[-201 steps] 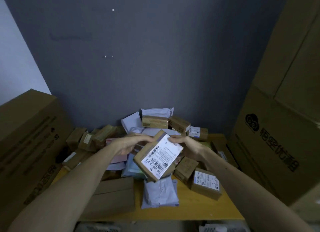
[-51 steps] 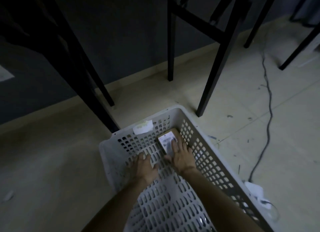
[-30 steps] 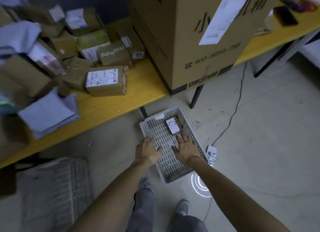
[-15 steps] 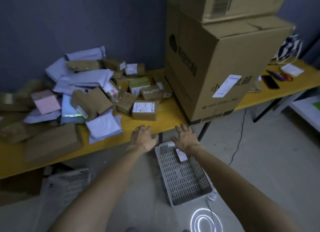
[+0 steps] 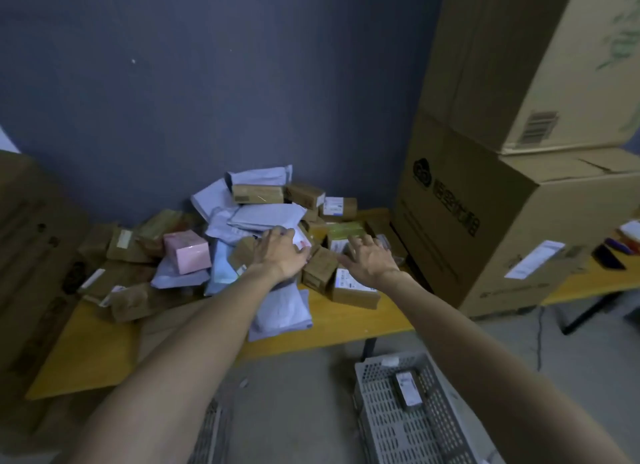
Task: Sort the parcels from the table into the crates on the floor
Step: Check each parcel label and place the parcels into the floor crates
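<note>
Selection step: reaching into the parcel heap [image 5: 263, 217] toward the back edge of the desk [image 5: 346, 325], left hand [image 5: 282, 254] with fingers bent over a white-labelled parcel [image 5: 300, 236] (grip not discernible), right hand [image 5: 370, 261] splayed, holding nothing; next, presumably, closing on one parcel for the floor crate [image 5: 381, 436].

Spread left hand [image 5: 282, 255], right hand [image 5: 372, 264] over parcel pile [image 5: 266, 215]; one parcel [image 5: 408, 391] in crate [image 5: 384, 429].

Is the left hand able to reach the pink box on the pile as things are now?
Probably yes. The pink box lies uncovered on top of the pile, just left of the left hand, and nothing tall stands between them.
</note>
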